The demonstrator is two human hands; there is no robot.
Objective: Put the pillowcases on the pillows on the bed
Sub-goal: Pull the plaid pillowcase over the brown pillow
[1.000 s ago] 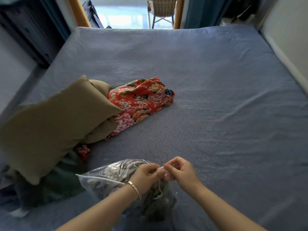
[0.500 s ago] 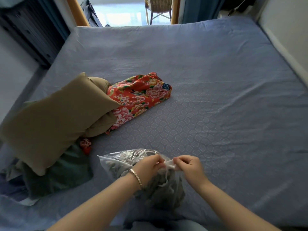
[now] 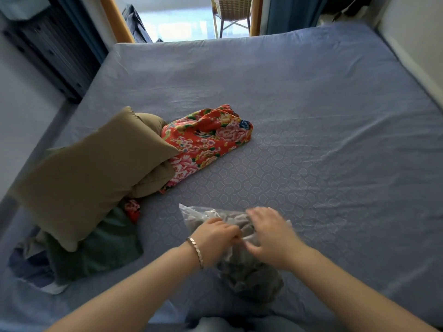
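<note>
A clear plastic bag (image 3: pixel 249 279) with grey fabric inside lies on the blue bed (image 3: pixel 311 130) near the front edge. My left hand (image 3: pixel 215 238), with a bracelet on the wrist, grips the bag's top edge. My right hand (image 3: pixel 271 233) is blurred and lies over the bag's mouth with its fingers spread. Two tan pillows (image 3: pixel 91 173) lie stacked at the left. A red floral pillowcase (image 3: pixel 206 137) lies folded beside them.
Dark green cloth (image 3: pixel 105 248) and other crumpled fabric lie under the pillows at the bed's left front corner. A wall runs along the right side. Beyond the far edge stand a wicker chair (image 3: pixel 230 10) and blue curtains.
The bag has shifted right and toward me. My right hand has let go of its pinch on the bag's top and now spreads over the opening. My left hand keeps its grip.
</note>
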